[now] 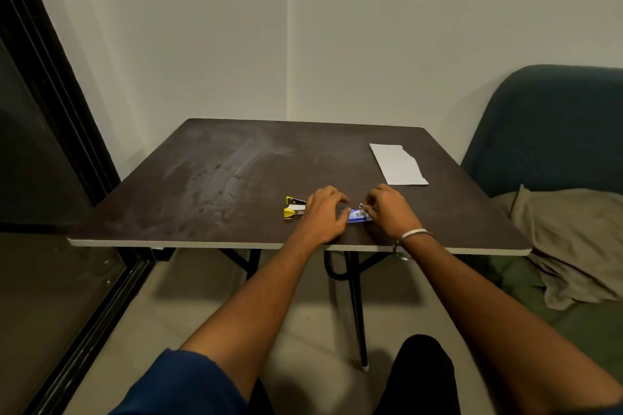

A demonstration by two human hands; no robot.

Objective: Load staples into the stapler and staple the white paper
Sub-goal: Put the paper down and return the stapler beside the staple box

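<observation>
Staple box (359, 215) between both hands, stapler (294, 208) just beside left hand (325, 216).

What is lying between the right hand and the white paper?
Nothing. In the head view, only bare dark table separates the right hand from the white paper.

The worktop (236, 172) is dark brown with pale smudges and a light edge. At its one o'clock lies the white paper (397, 165). Near six o'clock sit a yellow-and-black stapler (293, 208) and a blue-and-white staple box (359, 215). The chair (546, 125) at three o'clock is dark teal, its cushion (573, 239) khaki.
</observation>
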